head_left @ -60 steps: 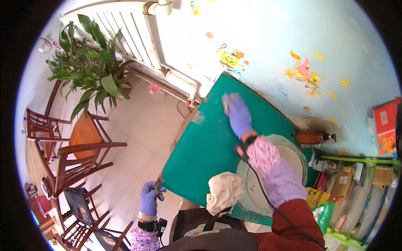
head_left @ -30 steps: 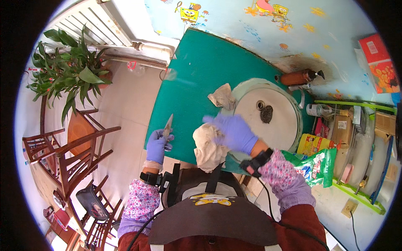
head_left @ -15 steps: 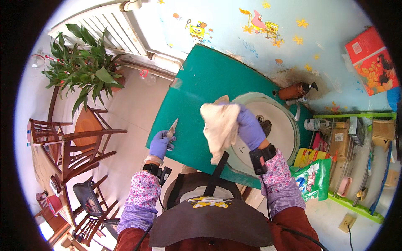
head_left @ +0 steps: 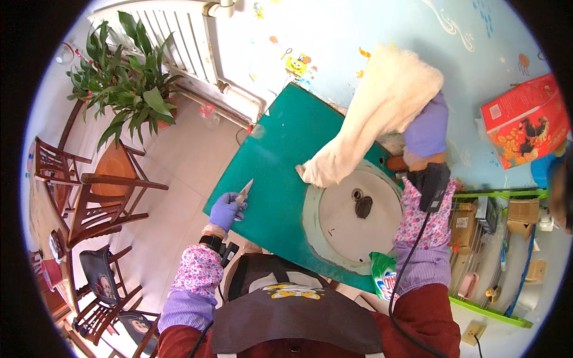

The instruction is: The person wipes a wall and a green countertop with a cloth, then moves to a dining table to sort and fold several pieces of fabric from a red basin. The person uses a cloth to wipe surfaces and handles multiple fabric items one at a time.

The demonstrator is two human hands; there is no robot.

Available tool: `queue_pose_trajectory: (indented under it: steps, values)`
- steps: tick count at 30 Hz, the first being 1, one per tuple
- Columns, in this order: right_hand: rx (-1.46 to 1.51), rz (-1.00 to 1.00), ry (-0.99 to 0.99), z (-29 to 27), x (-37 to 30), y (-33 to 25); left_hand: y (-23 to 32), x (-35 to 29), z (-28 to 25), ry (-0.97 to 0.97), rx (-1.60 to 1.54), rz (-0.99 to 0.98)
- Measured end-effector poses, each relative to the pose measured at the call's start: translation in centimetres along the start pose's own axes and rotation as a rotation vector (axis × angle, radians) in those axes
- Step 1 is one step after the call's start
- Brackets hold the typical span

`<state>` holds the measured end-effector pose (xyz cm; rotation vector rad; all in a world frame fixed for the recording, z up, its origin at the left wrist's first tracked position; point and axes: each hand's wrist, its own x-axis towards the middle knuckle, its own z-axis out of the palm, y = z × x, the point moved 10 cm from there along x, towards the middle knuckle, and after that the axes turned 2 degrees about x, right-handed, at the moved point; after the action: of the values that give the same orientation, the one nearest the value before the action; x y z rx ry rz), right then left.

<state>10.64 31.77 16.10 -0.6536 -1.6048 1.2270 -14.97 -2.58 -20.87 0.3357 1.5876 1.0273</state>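
Observation:
My right hand point(head_left: 427, 127), in a purple glove, is closed on one end of a cream cloth point(head_left: 388, 98). It holds the cloth up at the far right, before the wall. The cloth's lower end hangs over the green countertop point(head_left: 280, 149), beside the round white basin point(head_left: 352, 221). My left hand point(head_left: 225, 211), gloved alike, is closed round a small pointed greyish object point(head_left: 244, 191) at the counter's left edge. The object's tip points away from me; its other end is hidden in my fingers, so its kind is unclear.
A dark drain piece point(head_left: 363, 207) lies in the basin. At right stand a green-edged rack point(head_left: 495, 310) with boxes and a green packet point(head_left: 383, 274). A red package point(head_left: 525, 119) is by the wall. Chairs point(head_left: 107, 197) and a potted plant point(head_left: 131, 89) are at left.
My right hand has swung up and to the right with the cloth, which is now stretched out long. My left hand stays at the counter's edge with the pointed object. The view has shifted slightly.

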Motion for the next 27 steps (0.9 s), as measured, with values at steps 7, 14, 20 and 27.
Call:
queue_pose_trajectory:
  steps: [7,14,20,27]
  values:
    - [-0.190,-0.199,0.013,-0.7,6.0,-6.5,-0.1,0.0,-0.2,0.010,0.013,0.011]
    - [0.745,0.208,0.009,-1.8,6.5,10.4,-0.2,0.0,-0.2,0.000,-0.008,0.005]
    - [0.509,0.382,0.205,-0.4,1.0,22.9,-0.2,0.0,-0.1,-0.003,-0.007,0.000]
    - [0.436,0.152,0.129,-1.0,3.0,22.0,-0.4,-0.1,-0.1,0.020,-0.009,-0.025]
